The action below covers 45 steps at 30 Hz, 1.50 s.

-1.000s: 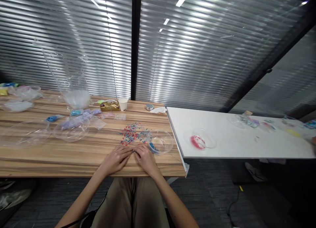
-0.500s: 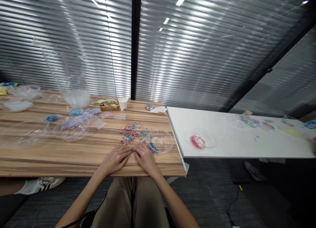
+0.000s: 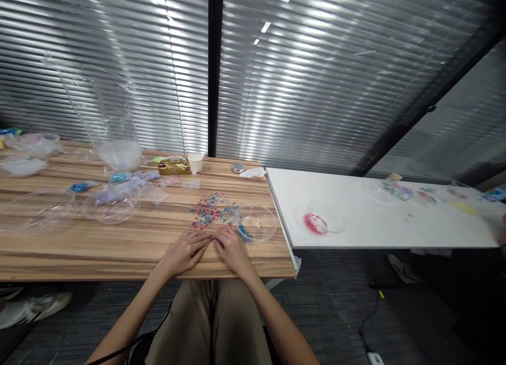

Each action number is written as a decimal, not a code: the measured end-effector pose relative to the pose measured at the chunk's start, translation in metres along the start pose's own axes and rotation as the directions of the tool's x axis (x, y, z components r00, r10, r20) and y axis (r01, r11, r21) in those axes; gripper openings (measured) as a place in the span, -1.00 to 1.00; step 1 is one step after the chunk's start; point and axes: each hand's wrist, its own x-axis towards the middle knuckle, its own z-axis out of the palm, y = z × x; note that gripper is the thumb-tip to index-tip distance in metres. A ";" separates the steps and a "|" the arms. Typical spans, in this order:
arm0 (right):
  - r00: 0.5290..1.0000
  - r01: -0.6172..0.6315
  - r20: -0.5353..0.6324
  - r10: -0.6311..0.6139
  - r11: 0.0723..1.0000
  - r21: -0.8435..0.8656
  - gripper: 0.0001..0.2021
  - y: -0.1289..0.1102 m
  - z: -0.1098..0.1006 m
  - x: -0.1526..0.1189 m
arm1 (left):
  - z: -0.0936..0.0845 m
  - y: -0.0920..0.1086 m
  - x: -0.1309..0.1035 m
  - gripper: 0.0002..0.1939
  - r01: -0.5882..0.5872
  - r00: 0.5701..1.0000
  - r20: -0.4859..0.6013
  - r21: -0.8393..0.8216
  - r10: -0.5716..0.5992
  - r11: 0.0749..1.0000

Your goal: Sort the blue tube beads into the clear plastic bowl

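My left hand (image 3: 185, 253) rests on the wooden table near its front edge, fingers bent and tips drawn together. Opposite it, fingertips almost meeting, is my right hand (image 3: 232, 250), also closed. Between the tips a tiny blue capsule-like piece (image 3: 213, 238) shows; the fingers mostly cover it. Just beyond the hands lies a loose spread of small red, blue and clear capsule-like pieces (image 3: 211, 212). Beside my right hand stands a clear round plastic bowl (image 3: 265, 229), with a cluster of blue pieces (image 3: 244, 232) at its left side.
More clear bowls (image 3: 113, 217) and small bags (image 3: 118, 178) lie to the left. A paper cup (image 3: 195, 164), gold tissue pack (image 3: 174, 166) and round tin (image 3: 238, 167) stand at the back. On the adjoining white table (image 3: 367, 222) is a bowl with red pieces (image 3: 315, 223).
The view has shifted slightly. My hands keep nearly the same pose, fingertips together. At lower left, another person's shoe has moved left and down.
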 end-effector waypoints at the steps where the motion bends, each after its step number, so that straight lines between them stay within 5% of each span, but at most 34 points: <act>1: 1.000 0.000 0.000 0.000 1.000 0.000 -0.80 0.000 0.000 0.000 | 0.000 0.000 0.000 -0.63 -0.001 1.000 -0.001 0.002 0.001 1.000; 45: 0.990 -0.003 -0.137 0.019 0.993 0.118 -0.81 -0.004 -0.002 0.000 | -0.001 -0.001 -0.002 -0.65 -0.033 0.999 -0.029 0.058 0.034 0.998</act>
